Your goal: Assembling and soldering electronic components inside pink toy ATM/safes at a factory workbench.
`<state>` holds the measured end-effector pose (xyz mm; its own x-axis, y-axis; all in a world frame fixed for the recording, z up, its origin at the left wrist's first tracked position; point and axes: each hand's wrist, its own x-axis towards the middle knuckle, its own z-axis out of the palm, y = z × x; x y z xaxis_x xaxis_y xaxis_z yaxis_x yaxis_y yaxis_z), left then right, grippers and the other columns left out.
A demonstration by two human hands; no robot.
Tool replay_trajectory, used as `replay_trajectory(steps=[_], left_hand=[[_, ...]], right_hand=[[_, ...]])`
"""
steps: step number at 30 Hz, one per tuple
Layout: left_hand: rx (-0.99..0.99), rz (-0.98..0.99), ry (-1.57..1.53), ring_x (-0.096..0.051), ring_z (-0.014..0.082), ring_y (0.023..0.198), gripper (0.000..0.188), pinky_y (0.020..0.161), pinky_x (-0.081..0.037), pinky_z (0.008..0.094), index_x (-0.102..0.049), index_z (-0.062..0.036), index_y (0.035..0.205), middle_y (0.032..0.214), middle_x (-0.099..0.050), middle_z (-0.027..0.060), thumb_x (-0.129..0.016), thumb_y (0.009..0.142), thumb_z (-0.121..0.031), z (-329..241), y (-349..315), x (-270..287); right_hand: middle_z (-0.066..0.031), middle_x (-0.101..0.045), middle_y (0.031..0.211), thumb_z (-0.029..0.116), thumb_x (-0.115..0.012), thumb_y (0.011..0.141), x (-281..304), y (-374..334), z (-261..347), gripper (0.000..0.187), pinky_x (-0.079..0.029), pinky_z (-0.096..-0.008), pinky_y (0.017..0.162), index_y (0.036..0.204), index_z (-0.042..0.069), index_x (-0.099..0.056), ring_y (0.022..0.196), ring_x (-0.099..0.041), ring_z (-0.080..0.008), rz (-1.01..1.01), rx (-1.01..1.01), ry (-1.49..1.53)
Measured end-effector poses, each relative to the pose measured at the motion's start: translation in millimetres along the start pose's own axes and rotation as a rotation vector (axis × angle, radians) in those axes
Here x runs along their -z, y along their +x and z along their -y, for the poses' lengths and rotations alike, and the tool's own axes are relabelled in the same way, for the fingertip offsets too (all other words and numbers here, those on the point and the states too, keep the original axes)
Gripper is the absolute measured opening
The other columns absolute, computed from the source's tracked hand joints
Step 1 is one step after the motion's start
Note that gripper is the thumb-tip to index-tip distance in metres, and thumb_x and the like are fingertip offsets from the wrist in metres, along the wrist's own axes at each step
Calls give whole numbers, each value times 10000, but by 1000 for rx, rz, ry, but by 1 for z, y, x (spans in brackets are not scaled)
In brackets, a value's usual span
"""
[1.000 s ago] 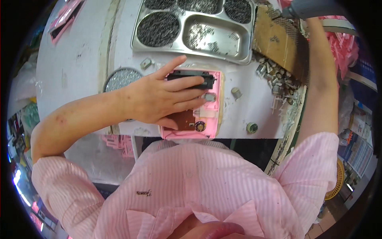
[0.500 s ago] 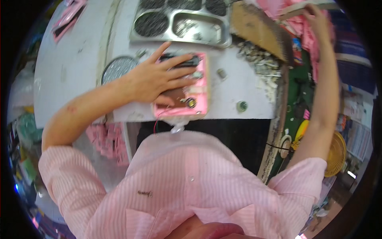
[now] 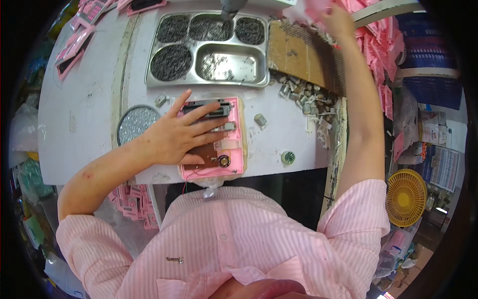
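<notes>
My left hand (image 3: 184, 137) lies flat with spread fingers across an open pink plastic casing (image 3: 238, 149) near the table's front edge. Inside the casing are a black battery-box-like part (image 3: 224, 108), a brown board (image 3: 201, 155) and a small round part (image 3: 224, 161); my palm and fingers hide some of this. At the far right, my right hand (image 3: 338, 22) is raised with its fingers closed on a blurred pink plastic piece (image 3: 316, 10). A heap of similar pink pieces (image 3: 381, 45) lies beside that arm.
Behind the casing stands a metal compartment tray (image 3: 149, 70) with small dark screws. A round dish (image 3: 119, 127) of silvery bits sits left. Small motors (image 3: 303, 94) and cardboard (image 3: 294, 50) lie right, a small green round part (image 3: 288, 158) in front. A dark tool tip (image 3: 231, 7) hangs above the tray.
My right hand has moved left from the pink heap, bringing a pink piece with it. My left hand stays on the casing. The whole view has shifted, showing more of the table's far side.
</notes>
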<state>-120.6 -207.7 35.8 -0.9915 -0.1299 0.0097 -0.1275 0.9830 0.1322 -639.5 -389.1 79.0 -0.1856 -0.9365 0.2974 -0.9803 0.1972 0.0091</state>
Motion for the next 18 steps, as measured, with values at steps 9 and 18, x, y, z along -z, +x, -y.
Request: replay_trajectory(steps=[9, 18], left_hand=[[175, -283, -369, -380, 266, 1402, 728, 1173, -215, 495, -487, -158, 1447, 1468, -480, 98, -614, 851, -556, -26, -3, 25], [433, -923, -2333, -625, 195, 1101, 462, 945, -506, 345, -540, -8, 1283, 1190, -644, 111, -631, 974, -339, -75, 30, 46]], right_hand=[[-202, -604, 1241, 38, -575, 946, 140, -218, 54, 363, -584, -392, 906, 1274, -101, -506, 1082, -643, -297, -638, -187, 1691], [-139, -658, 1182, 174, -870, 681, 110, -329, 257, 556, -425, -424, 1011, 1181, 19, -684, 1133, -599, -335, -172, 432, 869]])
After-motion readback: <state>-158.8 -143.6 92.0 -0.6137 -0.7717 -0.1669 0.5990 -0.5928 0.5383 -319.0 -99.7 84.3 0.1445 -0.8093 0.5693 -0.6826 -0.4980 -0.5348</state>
